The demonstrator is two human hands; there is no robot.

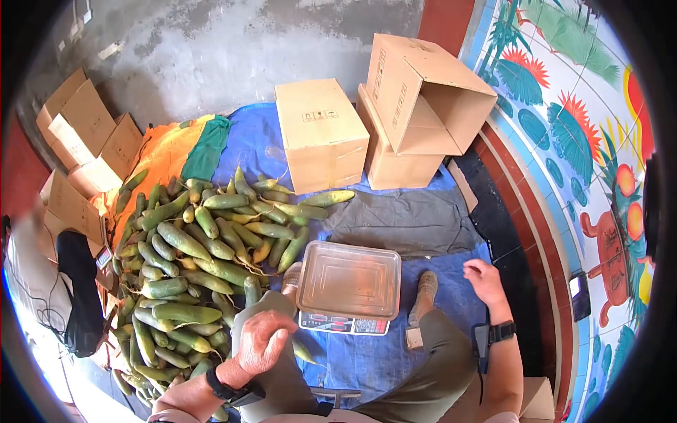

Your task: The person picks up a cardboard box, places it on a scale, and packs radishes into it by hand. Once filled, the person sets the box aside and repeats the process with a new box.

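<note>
My left hand (266,341) hovers over my left thigh, between the radish pile and the scale, its thumb apart from the bent fingers and nothing held. To the right of the scale, my right hand (486,281) is raised above the blue sheet, with loosely curled, parted fingers and nothing in them. Between my feet stands a digital scale (343,323) with a bare metal tray (349,280) on top. A large heap of long green radishes (185,241) lies at my left. One radish (252,290) sits just beyond my left hand.
A closed carton (321,134) stands beyond the heap, beside a stacked open carton (430,95). More cartons (81,123) are at the far left, near a person in white (32,275). A blue sheet (441,310) covers the floor; a painted tile wall (557,141) runs along the right.
</note>
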